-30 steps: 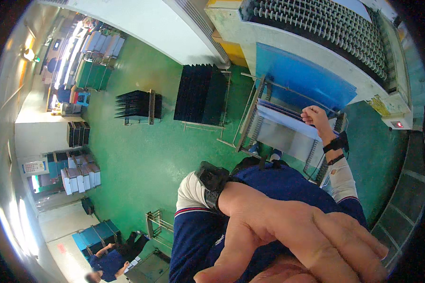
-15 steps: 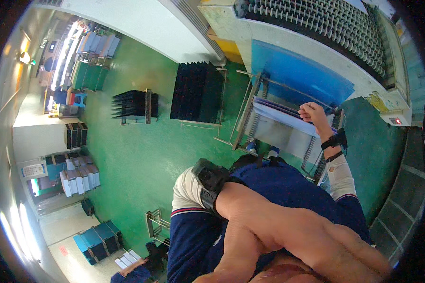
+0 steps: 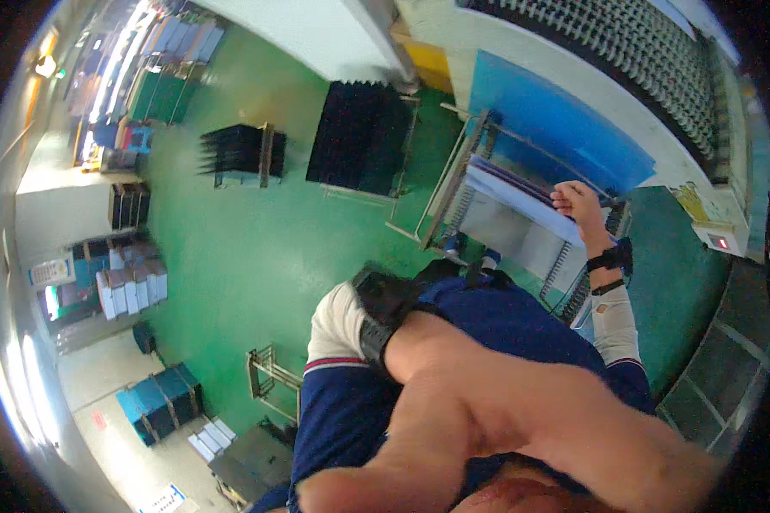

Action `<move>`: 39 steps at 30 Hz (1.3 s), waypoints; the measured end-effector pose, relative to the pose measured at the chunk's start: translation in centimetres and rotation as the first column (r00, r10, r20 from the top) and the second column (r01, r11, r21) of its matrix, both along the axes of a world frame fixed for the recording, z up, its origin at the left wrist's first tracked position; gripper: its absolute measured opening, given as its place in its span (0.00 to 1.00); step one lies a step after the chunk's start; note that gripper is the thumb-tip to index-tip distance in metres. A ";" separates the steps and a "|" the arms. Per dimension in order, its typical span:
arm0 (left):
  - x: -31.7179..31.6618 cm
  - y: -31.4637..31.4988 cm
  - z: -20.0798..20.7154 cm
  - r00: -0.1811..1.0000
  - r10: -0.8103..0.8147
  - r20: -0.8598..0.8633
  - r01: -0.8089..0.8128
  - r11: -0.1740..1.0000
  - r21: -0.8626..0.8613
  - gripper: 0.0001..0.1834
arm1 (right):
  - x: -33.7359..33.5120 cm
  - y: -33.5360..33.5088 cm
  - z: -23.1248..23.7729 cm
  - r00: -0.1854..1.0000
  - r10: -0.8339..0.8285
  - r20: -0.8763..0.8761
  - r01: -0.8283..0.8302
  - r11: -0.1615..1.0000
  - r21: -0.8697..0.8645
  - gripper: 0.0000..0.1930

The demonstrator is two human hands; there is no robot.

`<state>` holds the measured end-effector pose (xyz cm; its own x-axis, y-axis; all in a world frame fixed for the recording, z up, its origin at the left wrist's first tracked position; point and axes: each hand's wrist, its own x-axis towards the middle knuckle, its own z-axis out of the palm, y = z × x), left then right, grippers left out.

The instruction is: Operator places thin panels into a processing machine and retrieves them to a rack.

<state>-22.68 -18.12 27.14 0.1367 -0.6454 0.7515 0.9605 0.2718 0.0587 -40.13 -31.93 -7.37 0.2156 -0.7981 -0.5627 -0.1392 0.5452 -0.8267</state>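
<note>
My left hand (image 3: 488, 402) is raised very close in the lower middle, blurred. Its thumb (image 3: 359, 483) stretches away from the fingers, whose ends are partly out of sight, and nothing shows in it. A black device is strapped on that wrist (image 3: 381, 312). Farther off, my right hand (image 3: 579, 208) has its fingers curled in at the top edges of thin upright panels (image 3: 522, 201), pale and dark, in a slotted metal rack (image 3: 436, 235). Whatever those fingers hold, if anything, is hidden. Just behind stands a translucent blue sheet (image 3: 556, 120).
A roller machine (image 3: 599, 68) stands beyond the rack. Racks of black panels (image 3: 359, 141) and a smaller black stack (image 3: 244, 150) stand on the green floor (image 3: 239, 239). An empty metal rack (image 3: 274, 376) is to my left, with wrapped stacks (image 3: 158, 402) behind it.
The view has tilted slightly. My left hand has shifted, with its thumb now reaching farther to the lower left. My right hand remains curled at the panels.
</note>
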 end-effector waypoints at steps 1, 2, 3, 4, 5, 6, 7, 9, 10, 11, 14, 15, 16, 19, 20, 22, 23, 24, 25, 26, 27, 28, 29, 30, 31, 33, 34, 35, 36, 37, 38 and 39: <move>0.4 0.0 0.0 1.000 -0.001 0.005 0.001 1.000 0.011 0.42 | -0.1 -0.3 -0.3 1.000 0.004 0.004 -0.004 1.000 -0.005 0.13; 0.6 -0.1 0.1 1.000 -0.011 0.007 0.011 1.000 0.021 0.42 | -0.4 -0.1 -0.5 1.000 0.001 0.004 -0.001 1.000 -0.007 0.13; 1.0 -0.1 0.1 1.000 -0.014 0.012 0.014 1.000 0.022 0.42 | -0.4 -0.2 -0.5 1.000 0.010 0.010 -0.010 1.000 -0.011 0.13; 1.2 -0.1 0.2 1.000 -0.018 0.016 0.018 1.000 0.024 0.41 | -0.5 -0.3 -0.4 1.000 0.008 -0.003 -0.008 1.000 -0.007 0.13; 1.3 0.1 0.2 0.999 -0.023 0.031 0.022 0.999 0.028 0.41 | -0.3 -0.4 -0.4 1.000 0.012 -0.006 -0.012 1.000 0.000 0.13; 1.4 0.1 0.3 0.999 -0.024 0.043 0.023 0.999 0.026 0.41 | -0.1 -0.4 -0.5 1.000 0.016 -0.010 -0.016 1.000 0.008 0.13; 1.5 0.1 0.3 0.998 -0.030 0.058 0.028 0.999 0.027 0.40 | 0.0 -0.5 -0.5 1.000 0.017 -0.010 -0.017 1.000 -0.001 0.13; 1.6 -0.2 -0.1 0.996 -0.054 0.064 0.052 0.998 0.036 0.40 | -0.7 -0.5 -0.8 1.000 0.008 -0.027 -0.009 1.000 -0.007 0.13; 1.7 -0.3 -0.2 0.996 -0.063 0.068 0.060 0.998 0.036 0.39 | -0.8 -0.4 -0.7 0.999 0.001 -0.035 -0.001 1.000 -0.006 0.13; 1.8 -0.1 -0.2 0.994 -0.067 0.080 0.065 0.997 0.037 0.39 | -0.4 -0.3 -0.5 0.999 0.001 -0.036 -0.001 1.000 -0.004 0.13; 2.1 -0.1 -0.7 0.991 -0.098 0.096 0.095 0.995 0.034 0.38 | -0.5 -0.6 -0.5 1.000 0.007 -0.029 -0.007 1.000 -0.011 0.12; 2.3 -0.1 -0.9 0.989 -0.111 0.102 0.108 0.994 0.036 0.38 | -0.4 -0.5 -0.8 1.000 0.013 -0.020 -0.013 1.000 -0.010 0.12; 2.2 -0.2 -1.2 0.987 -0.122 0.105 0.118 0.992 0.038 0.37 | -0.5 -0.4 -0.8 0.999 -0.033 -0.010 0.033 0.999 -0.030 0.12; 2.2 -0.6 -2.0 0.987 -0.126 0.099 0.124 0.992 0.030 0.36 | -0.5 -0.6 -1.3 0.993 -0.051 -0.102 0.040 0.993 -0.107 0.11; 2.0 -0.9 -2.3 0.988 -0.126 0.088 0.124 0.992 0.024 0.36 | -0.5 -1.2 -1.2 0.991 -0.058 -0.123 0.036 0.985 -0.171 0.11; 1.8 -0.8 -2.9 0.991 -0.116 0.063 0.115 0.993 0.022 0.36 | 0.1 -1.1 -1.1 0.974 -0.065 -0.219 0.009 0.969 -0.247 0.12; 1.4 -0.6 -3.1 0.992 -0.114 0.049 0.114 0.993 0.014 0.35 | 0.0 -1.4 -1.0 0.959 -0.079 -0.272 -0.004 0.957 -0.291 0.12; 1.2 -0.5 -3.4 0.993 -0.111 0.033 0.111 0.994 0.005 0.35 | -0.1 -1.8 -2.0 0.946 -0.118 -0.301 -0.025 0.903 -0.430 0.13; 1.2 -0.4 -3.5 0.994 -0.109 0.026 0.109 0.994 -0.001 0.35 | -0.1 -1.9 -2.4 0.916 -0.121 -0.381 -0.100 0.854 -0.511 0.13; 1.4 -0.3 -3.8 0.993 -0.110 0.034 0.110 0.994 0.004 0.34 | 0.1 -2.0 -2.8 0.879 -0.132 -0.459 -0.183 0.795 -0.579 0.14; 1.8 -0.4 -4.0 0.993 -0.108 0.055 0.108 0.994 0.015 0.34 | -0.1 -2.1 -3.0 0.829 -0.154 -0.537 -0.270 0.732 -0.626 0.15; 3.1 -0.8 -4.4 0.981 -0.141 0.132 0.139 0.990 0.024 0.36 | -0.5 -2.2 -3.4 0.822 -0.129 -0.554 -0.322 0.698 -0.640 0.16; 4.5 0.3 -3.8 0.966 -0.114 0.232 0.114 0.993 0.014 0.39 | 1.0 -2.6 -2.9 0.831 -0.069 -0.552 -0.395 0.627 -0.672 0.17; 6.0 -0.6 -4.7 0.935 -0.129 0.330 0.124 0.992 0.037 0.45 | 0.5 -2.5 -3.3 0.817 -0.051 -0.575 -0.439 0.593 -0.676 0.18; 6.6 -1.1 -5.9 0.921 -0.144 0.362 0.126 0.989 0.075 0.49 | -0.1 -2.3 -3.5 0.788 0.038 -0.615 -0.464 0.694 -0.551 0.20; 7.7 -0.7 -7.5 0.909 -0.142 0.392 0.085 0.984 0.158 0.52 | 0.3 -2.1 -2.6 0.739 0.254 -0.624 -0.513 0.813 -0.276 0.22; 8.2 -0.2 -8.3 0.915 -0.140 0.379 0.064 0.976 0.207 0.53 | 0.3 -2.0 -3.0 0.753 0.273 -0.598 -0.503 0.825 -0.258 0.23; 9.0 0.8 -8.0 0.915 -0.120 0.385 0.020 0.967 0.252 0.53 | 1.2 -2.0 -3.1 0.765 0.306 -0.566 -0.513 0.822 -0.248 0.24; 9.7 1.2 -8.1 0.909 -0.096 0.406 -0.025 0.959 0.281 0.53 | 1.4 -1.9 -3.5 0.776 0.325 -0.541 -0.508 0.830 -0.230 0.25; 10.4 1.5 -8.1 0.901 -0.073 0.428 -0.070 0.949 0.309 0.52 | 1.5 -1.9 -3.8 0.773 0.310 -0.553 -0.506 0.827 -0.244 0.26; 11.0 1.7 -8.1 0.893 -0.048 0.448 -0.118 0.935 0.335 0.52 | 1.6 -1.8 -3.9 0.768 0.298 -0.567 -0.509 0.822 -0.258 0.26; 11.3 1.8 -7.5 0.872 -0.035 0.487 -0.131 0.944 0.304 0.49 | 1.7 -1.7 -3.7 0.760 0.290 -0.582 -0.515 0.814 -0.268 0.27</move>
<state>-11.40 -16.33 19.66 -0.1496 -0.8611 0.4860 0.7747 0.2033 0.5987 -38.41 -33.68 -11.12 0.3520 -0.8705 -0.3439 -0.7145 -0.0125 -0.6995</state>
